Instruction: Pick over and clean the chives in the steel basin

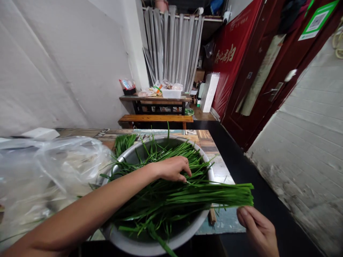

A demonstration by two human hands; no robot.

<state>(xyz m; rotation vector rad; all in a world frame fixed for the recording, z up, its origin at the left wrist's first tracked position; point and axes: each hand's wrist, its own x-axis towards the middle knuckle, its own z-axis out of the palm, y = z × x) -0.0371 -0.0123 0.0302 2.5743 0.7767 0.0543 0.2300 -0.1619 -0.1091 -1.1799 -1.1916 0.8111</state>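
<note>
Bare left arm (107,203) reached forward and across, left hand (173,169) palm-down, fingers (185,166) drooping; right hand (259,228) hung lower, fingers curled inward

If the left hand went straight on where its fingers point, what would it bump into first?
The left hand would probably meet the green stalks heaped in the metal basin; whether it already touches them is unclear.

The left forearm (107,204) was bare along its visible length, smooth in outline, broad toward the elbow and tapered to a slender wrist. The left hand (172,168), also bare, had a gently rounded back. The right hand (258,228), equally bare, showed a blunt, rounded thumb tip.
</note>
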